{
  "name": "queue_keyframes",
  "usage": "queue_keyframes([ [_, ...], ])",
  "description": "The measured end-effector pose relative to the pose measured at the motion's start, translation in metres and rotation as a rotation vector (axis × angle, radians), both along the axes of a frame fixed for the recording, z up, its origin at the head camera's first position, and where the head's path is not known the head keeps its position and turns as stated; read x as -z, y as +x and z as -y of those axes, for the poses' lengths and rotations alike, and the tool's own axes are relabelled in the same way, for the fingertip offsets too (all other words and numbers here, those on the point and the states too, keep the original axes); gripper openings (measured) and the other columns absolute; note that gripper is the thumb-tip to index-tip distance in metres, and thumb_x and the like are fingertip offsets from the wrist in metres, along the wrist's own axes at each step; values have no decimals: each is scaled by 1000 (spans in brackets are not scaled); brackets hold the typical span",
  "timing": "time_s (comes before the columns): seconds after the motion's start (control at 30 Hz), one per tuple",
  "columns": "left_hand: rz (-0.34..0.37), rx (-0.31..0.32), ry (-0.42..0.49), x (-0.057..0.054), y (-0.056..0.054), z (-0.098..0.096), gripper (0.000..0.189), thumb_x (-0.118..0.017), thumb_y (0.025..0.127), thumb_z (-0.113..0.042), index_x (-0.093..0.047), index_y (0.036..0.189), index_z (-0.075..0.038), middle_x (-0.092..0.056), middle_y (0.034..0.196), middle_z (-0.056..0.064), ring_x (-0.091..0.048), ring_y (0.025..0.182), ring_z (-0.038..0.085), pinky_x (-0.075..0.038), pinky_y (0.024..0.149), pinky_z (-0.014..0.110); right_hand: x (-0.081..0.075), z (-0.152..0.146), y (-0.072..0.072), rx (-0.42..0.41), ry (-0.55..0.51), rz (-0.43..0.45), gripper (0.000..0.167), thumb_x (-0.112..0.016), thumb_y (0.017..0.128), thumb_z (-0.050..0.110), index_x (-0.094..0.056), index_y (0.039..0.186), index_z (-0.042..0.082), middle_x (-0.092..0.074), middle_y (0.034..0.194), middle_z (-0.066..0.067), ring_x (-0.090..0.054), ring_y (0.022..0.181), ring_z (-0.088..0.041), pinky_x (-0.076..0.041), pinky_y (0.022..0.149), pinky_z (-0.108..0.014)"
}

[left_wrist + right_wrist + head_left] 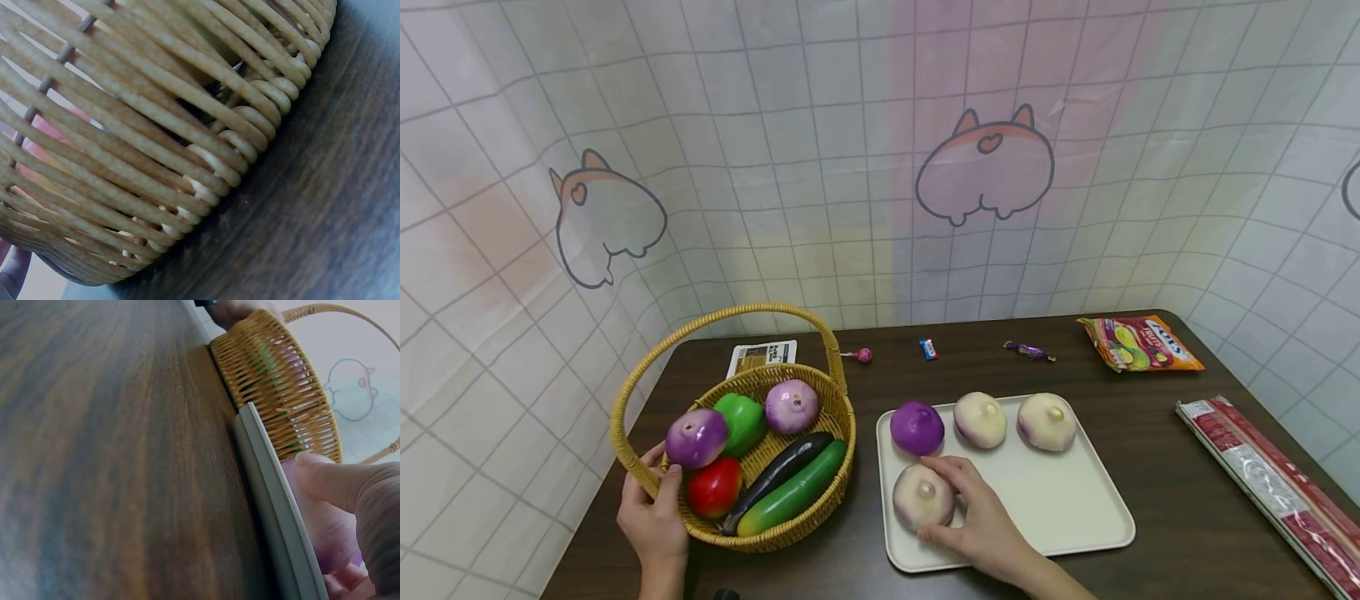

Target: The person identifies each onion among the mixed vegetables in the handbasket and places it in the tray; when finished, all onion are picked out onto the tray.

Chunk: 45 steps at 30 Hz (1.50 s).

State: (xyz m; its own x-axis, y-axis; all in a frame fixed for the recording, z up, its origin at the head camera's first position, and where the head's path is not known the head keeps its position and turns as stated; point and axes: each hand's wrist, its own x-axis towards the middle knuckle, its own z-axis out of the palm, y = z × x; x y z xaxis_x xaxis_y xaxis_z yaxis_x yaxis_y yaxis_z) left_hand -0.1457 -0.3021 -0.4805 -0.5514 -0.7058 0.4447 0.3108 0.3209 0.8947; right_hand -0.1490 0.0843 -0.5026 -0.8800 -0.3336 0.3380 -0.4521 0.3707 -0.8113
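A yellow wicker basket (805, 521) with a tall looped handle stands at the left. In it are a purple onion (697, 438), a paler onion (792, 407), a green bell pepper (741, 423), a red tomato (715, 487), an eggplant (782, 477) and a cucumber (793, 492). My left hand (655, 521) grips the basket's left rim. On the cream tray (1052, 508), my right hand (977, 525) holds a white-and-purple onion (922, 498) at the near left corner, thumb and fingers around its side. Behind it sit a dark purple onion (917, 428) and two whitish onions (981, 420).
Along the back lie a printed packet (762, 356), a lollipop (862, 356), a small blue-wrapped candy (928, 349), a purple-wrapped candy (1028, 351) and a fruit candy bag (1138, 342). A long red-and-white package (1270, 487) lies along the right edge of the dark table (1150, 433).
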Motion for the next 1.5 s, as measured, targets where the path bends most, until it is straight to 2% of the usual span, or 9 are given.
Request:
queue_keyframes([
  [0.13, 0, 0, 1, -1, 0, 0, 15, -62, 89, 2, -59, 93, 16, -67, 107, -7, -56, 95, 11, -39, 80, 16, -1, 0, 0, -36, -18, -30, 84, -91, 64, 18, -52, 138, 15, -54, 130, 3, -54, 117, -17, -47, 97, -32],
  [0.37, 2, -5, -6, 0, 1, 0, 15, -63, 89, 2, -57, 89, 16, -67, 108, -5, -57, 99, 11, -40, 84, 15, -1, -2, 0, -24, -18, -32, 84, -90, 67, 25, -50, 139, 12, -54, 132, -1, -54, 113, -15, -49, 92, -30],
  [0.57, 11, -12, -10, 1, 1, 1, 15, -63, 89, 2, -57, 89, 15, -68, 110, -2, -56, 103, 11, -39, 88, 16, -8, -5, -4, 17, -81, -52, 68, -85, 74, 18, -53, 133, 9, -54, 130, -4, -54, 110, -24, -52, 88, -38],
  [0.7, 9, -14, -12, 1, 1, 1, 14, -64, 89, 1, -59, 91, 14, -67, 108, -4, -56, 98, 10, -40, 84, 16, -22, -4, -5, 43, -118, -168, 58, -82, 77, 13, -56, 130, 9, -55, 129, -2, -53, 116, -26, -51, 88, -41],
  [0.87, 23, -10, -36, 0, -1, 2, 20, -65, 89, -2, -67, 107, 8, -62, 89, -10, -50, 79, 10, -38, 75, 18, -45, 7, -4, 32, -146, -284, 53, -79, 78, 5, -59, 127, 11, -57, 127, -6, -54, 117, -21, -49, 91, -35],
  [1.1, 64, -31, -37, 0, 0, 2, 27, -66, 89, -3, -69, 116, 1, -55, 73, -13, -48, 75, 8, -38, 70, 17, -75, 43, -3, -83, -171, -190, 45, -74, 84, 8, -59, 125, 16, -54, 131, 0, -50, 123, -18, -43, 99, -31],
  [1.3, 60, -32, -31, -14, 7, -6, 26, -64, 89, 0, -67, 114, 7, -53, 70, -14, -45, 71, 8, -37, 73, 18, -85, 83, -8, -163, -178, -59, 39, -72, 87, 12, -60, 124, 20, -53, 130, 3, -51, 121, -15, -48, 95, -39],
  [1.37, 55, -32, -34, -14, 7, -6, 26, -64, 89, 1, -67, 114, 7, -53, 71, -13, -45, 71, 8, -36, 74, 18, -85, 96, -11, -184, -191, -8, 38, -71, 87, 11, -60, 123, 19, -54, 130, 2, -52, 119, -14, -49, 94, -40],
  [1.5, 31, -27, -58, -14, 7, -7, 21, -62, 88, 4, -66, 108, 11, -67, 94, 7, -53, 83, 8, -38, 77, 15, -84, 120, -18, -220, -211, 72, 36, -70, 87, 11, -61, 122, 17, -54, 129, 2, -51, 114, -18, -50, 92, -42],
])
